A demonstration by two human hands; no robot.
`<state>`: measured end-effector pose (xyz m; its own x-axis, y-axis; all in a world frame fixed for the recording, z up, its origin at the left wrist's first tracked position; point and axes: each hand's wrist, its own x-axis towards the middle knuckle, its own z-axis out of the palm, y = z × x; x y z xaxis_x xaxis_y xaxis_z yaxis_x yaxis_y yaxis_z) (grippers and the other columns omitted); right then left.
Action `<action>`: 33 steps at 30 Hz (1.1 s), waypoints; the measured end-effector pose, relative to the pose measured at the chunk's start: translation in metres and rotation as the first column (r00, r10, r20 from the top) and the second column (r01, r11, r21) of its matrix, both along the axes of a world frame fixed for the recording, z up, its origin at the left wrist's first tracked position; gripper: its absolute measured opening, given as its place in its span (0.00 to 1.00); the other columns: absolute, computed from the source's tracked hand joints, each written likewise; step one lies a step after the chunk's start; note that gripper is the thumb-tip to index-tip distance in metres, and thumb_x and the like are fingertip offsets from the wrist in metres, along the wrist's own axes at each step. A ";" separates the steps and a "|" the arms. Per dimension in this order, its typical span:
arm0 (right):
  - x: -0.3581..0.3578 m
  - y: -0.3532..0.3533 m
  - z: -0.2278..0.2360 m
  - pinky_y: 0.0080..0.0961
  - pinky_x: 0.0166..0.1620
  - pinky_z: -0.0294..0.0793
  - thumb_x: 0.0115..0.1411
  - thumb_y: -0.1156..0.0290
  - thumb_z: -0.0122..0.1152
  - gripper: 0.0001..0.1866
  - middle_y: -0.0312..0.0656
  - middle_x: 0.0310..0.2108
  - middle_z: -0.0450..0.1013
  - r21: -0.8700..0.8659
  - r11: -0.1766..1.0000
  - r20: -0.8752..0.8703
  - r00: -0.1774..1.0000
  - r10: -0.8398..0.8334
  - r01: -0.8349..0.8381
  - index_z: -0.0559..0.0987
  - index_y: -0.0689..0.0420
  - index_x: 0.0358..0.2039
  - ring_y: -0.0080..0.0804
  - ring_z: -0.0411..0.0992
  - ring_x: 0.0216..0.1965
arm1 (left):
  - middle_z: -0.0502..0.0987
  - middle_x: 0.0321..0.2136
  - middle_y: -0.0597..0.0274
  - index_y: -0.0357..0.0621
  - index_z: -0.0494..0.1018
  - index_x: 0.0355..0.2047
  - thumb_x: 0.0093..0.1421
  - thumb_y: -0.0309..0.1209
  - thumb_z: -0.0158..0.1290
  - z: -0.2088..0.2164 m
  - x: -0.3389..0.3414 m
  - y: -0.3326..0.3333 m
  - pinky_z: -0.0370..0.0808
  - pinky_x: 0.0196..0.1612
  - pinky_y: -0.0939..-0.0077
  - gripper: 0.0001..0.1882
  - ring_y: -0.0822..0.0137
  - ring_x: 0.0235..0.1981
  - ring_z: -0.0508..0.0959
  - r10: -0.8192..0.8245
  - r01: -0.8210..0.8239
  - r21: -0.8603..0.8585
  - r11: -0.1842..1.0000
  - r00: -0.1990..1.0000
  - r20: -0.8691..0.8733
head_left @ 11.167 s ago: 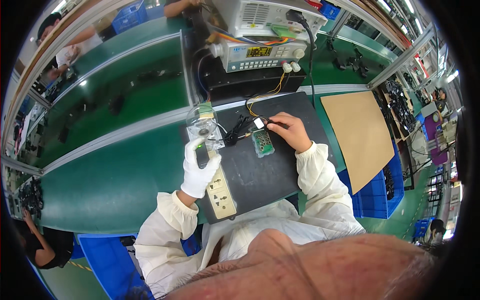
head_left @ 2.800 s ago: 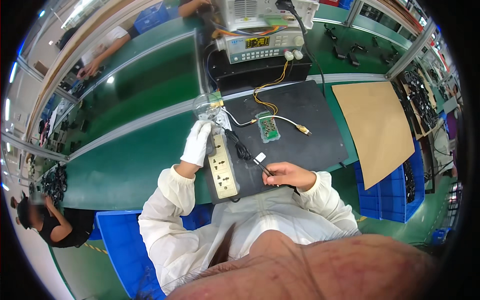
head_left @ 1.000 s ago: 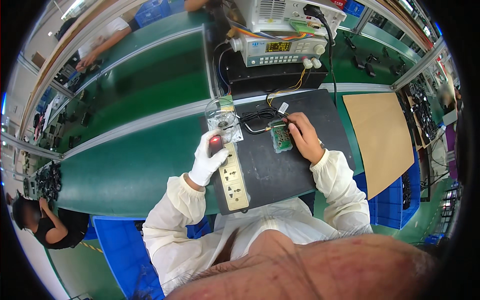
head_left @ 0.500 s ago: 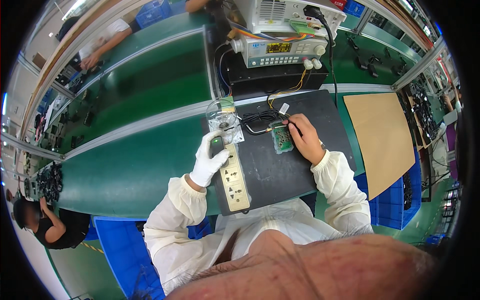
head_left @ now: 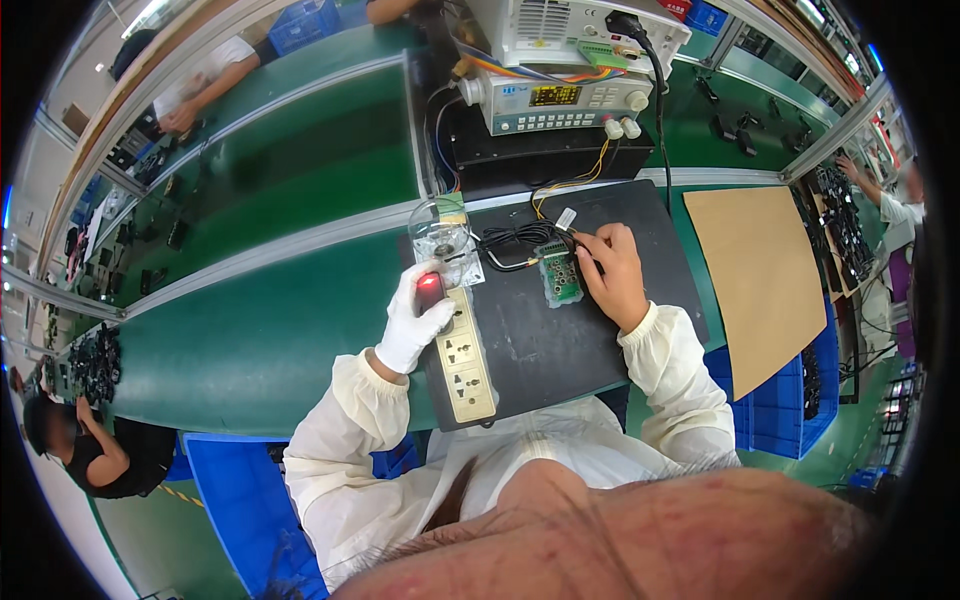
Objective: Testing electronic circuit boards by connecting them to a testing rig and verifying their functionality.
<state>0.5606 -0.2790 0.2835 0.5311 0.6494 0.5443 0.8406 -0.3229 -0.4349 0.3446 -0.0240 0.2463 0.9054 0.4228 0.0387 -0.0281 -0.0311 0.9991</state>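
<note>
left hand [head_left: 405, 330] fingers grip a red-lit black adapter [head_left: 430, 294] while right hand [head_left: 617, 280] fingers pinch a black cable [head_left: 522, 234].

My green bench [head_left: 250, 350] carries 1 black mat [head_left: 560, 350] and 1 brown sheet [head_left: 760, 290]; on the mat lie a cream power strip [head_left: 466, 372], green circuit board [head_left: 563, 283] and black cable [head_left: 520, 234].

Light [head_left: 428, 282] on the black device [head_left: 431, 297] now red again (green half a second ago)
</note>
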 end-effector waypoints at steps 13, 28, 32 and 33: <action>0.004 -0.001 -0.008 0.25 0.38 0.72 0.64 0.77 0.66 0.11 0.43 0.37 0.71 0.092 0.995 -0.281 0.958 0.060 -0.035 0.83 0.65 0.46 0.35 0.72 0.35 | 0.72 0.46 0.65 0.47 0.66 0.63 0.62 0.34 0.65 -0.007 0.002 0.001 0.76 0.39 0.79 0.31 0.75 0.39 0.74 0.018 -0.018 0.002 1.000 1.000 0.000; 0.011 0.008 -0.012 0.25 0.40 0.74 0.60 0.78 0.69 0.09 0.44 0.35 0.77 0.266 0.964 -0.314 0.943 0.107 -0.021 0.85 0.64 0.41 0.34 0.75 0.35 | 0.74 0.49 0.62 0.46 0.66 0.63 0.61 0.28 0.61 -0.015 0.002 0.006 0.76 0.45 0.76 0.30 0.72 0.43 0.75 0.018 -0.018 0.043 0.999 1.000 -0.004; 0.014 0.010 -0.020 0.25 0.41 0.75 0.60 0.79 0.69 0.10 0.43 0.34 0.77 0.188 0.982 -0.405 0.908 0.109 -0.035 0.85 0.62 0.43 0.33 0.75 0.35 | 0.74 0.51 0.61 0.45 0.66 0.64 0.61 0.27 0.60 -0.012 0.004 0.003 0.75 0.51 0.73 0.30 0.70 0.46 0.75 0.020 -0.022 0.063 0.998 0.999 0.040; 0.015 0.010 -0.020 0.25 0.41 0.75 0.60 0.79 0.69 0.11 0.43 0.34 0.77 0.169 0.985 -0.426 0.899 0.105 -0.035 0.86 0.61 0.43 0.33 0.76 0.35 | 0.74 0.51 0.60 0.44 0.65 0.64 0.61 0.27 0.60 -0.009 0.003 0.002 0.75 0.52 0.73 0.30 0.70 0.47 0.74 0.016 -0.019 0.055 0.998 0.999 0.046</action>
